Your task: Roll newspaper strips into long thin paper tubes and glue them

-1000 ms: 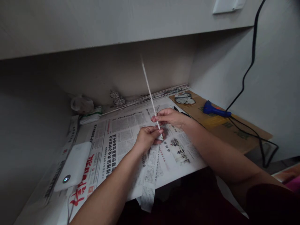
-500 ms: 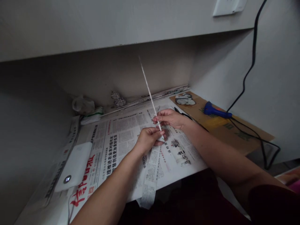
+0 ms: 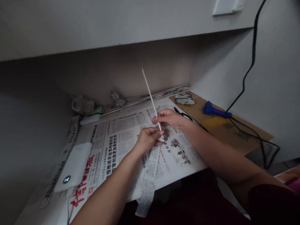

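A thin white rolled-paper stick slants up and left from between my hands. My right hand is closed in a pinch around its lower part. Just below, my left hand pinches the stick's bottom end between thumb and fingers. A printed newspaper strip runs down from beneath my left hand and hangs over the table's front edge. Where strip and stick meet is partly hidden by my fingers. Both hands are above a spread newspaper.
Scissors lie behind my right hand. A blue glue gun with a black cord rests on cardboard. A white power bank lies at left. Long paper sticks line the back wall, near a plastic bag.
The stick's upper tip now sits lower and slightly to the right. The strip's hanging end has shifted down and left. Both hands stay in nearly the same place.
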`<state>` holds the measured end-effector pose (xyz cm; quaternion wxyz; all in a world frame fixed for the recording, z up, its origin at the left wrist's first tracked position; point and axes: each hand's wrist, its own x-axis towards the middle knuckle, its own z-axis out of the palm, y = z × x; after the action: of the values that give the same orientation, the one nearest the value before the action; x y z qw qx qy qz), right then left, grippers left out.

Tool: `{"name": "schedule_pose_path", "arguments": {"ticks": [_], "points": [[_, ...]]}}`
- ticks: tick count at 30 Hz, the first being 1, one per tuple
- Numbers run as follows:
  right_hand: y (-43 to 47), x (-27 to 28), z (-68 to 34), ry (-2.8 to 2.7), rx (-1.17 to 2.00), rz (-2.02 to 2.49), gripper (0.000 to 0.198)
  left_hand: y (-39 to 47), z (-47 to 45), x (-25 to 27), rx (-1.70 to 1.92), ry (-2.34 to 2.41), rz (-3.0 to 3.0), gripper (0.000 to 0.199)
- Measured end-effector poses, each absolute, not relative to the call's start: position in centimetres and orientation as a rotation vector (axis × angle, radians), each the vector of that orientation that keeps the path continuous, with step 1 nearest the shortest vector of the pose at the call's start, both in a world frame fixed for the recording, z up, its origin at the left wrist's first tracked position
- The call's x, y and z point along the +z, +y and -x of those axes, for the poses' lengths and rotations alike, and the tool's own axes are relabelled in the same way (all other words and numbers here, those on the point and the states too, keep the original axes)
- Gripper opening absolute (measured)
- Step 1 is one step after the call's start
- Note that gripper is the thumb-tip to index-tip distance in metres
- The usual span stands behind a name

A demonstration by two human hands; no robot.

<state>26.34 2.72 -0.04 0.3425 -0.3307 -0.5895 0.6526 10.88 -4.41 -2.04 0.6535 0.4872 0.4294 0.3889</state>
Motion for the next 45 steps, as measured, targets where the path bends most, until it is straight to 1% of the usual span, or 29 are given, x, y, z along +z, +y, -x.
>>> {"name": "schedule_pose_path", "arguments": {"ticks": [3, 5, 9, 15, 17, 20, 22, 25, 27, 29, 30, 32, 34, 37, 39, 42, 43, 45], "points": [[2.6, 0.1, -26.6, -1.573, 1.777, 0.812, 0.031, -4.4, -10.8, -2.1, 0.894, 0.947, -1.094, 0.031], [2.6, 0.1, -26.7, -1.597, 1.801, 0.786, 0.031, -4.3, -10.8, -2.2, 0.893, 0.934, -1.099, 0.03], [2.8, -0.2, -26.5, -1.564, 1.718, 0.813, 0.027, -4.3, -10.7, -2.3, 0.861, 0.932, -1.124, 0.029], [2.8, 0.1, -26.6, -1.643, 1.684, 0.819, 0.036, -4.4, -10.8, -2.1, 0.876, 0.931, -1.101, 0.034], [2.7, 0.2, -26.4, -1.725, 1.547, 0.864, 0.035, -4.4, -10.8, -2.1, 0.865, 0.942, -1.114, 0.033], [2.4, 0.0, -25.7, -1.819, 1.19, 0.954, 0.037, -4.3, -10.8, -2.3, 0.869, 0.974, -1.151, 0.03], [2.7, -0.3, -25.5, -1.831, 1.0, 0.987, 0.042, -4.2, -10.8, -2.4, 0.877, 0.987, -1.164, 0.029], [4.4, -0.6, -26.4, -1.721, 0.851, 1.107, 0.053, -4.2, -10.7, -2.6, 0.873, 0.976, -1.166, 0.03], [6.3, -0.7, -28.2, -1.603, 0.67, 1.325, 0.053, -4.2, -10.7, -2.6, 0.868, 0.973, -1.154, 0.031], [8.3, -0.8, -30.5, -1.609, 0.365, 1.588, 0.04, -4.2, -10.7, -2.5, 0.865, 0.979, -1.137, 0.032], [9.1, -0.9, -31.7, -1.605, 0.202, 1.739, 0.036, -4.3, -10.8, -2.5, 0.867, 0.982, -1.13, 0.032], [10.4, -1.1, -33.7, -1.641, -0.018, 1.997, 0.038, -4.4, -10.9, -2.4, 0.87, 0.979, -1.12, 0.031], [11.2, -1.2, -35.1, -1.713, -0.064, 2.115, 0.032, -4.5, -10.9, -2.4, 0.867, 0.961, -1.108, 0.03], [12.0, -1.2, -36.0, -1.755, -0.051, 2.136, 0.027, -4.5, -11.0, -2.3, 0.863, 0.944, -1.076, 0.03], [12.3, -0.9, -36.2, -1.737, -0.065, 2.155, 0.033, -4.4, -11.0, -2.2, 0.87, 0.952, -1.048, 0.03], [12.7, -0.5, -36.3, -1.712, -0.104, 2.241, 0.054, -4.3, -11.0, -2.2, 0.886, 0.948, -1.03, 0.028], [12.7, -0.4, -36.3, -1.739, -0.109, 2.269, 0.054, -4.3, -11.0, -2.2, 0.888, 0.939, -1.032, 0.028], [12.8, -0.1, -36.1, -1.838, -0.094, 2.29, 0.043, -4.4, -11.0, -2.2, 0.887, 0.919, -1.034, 0.027]]}}
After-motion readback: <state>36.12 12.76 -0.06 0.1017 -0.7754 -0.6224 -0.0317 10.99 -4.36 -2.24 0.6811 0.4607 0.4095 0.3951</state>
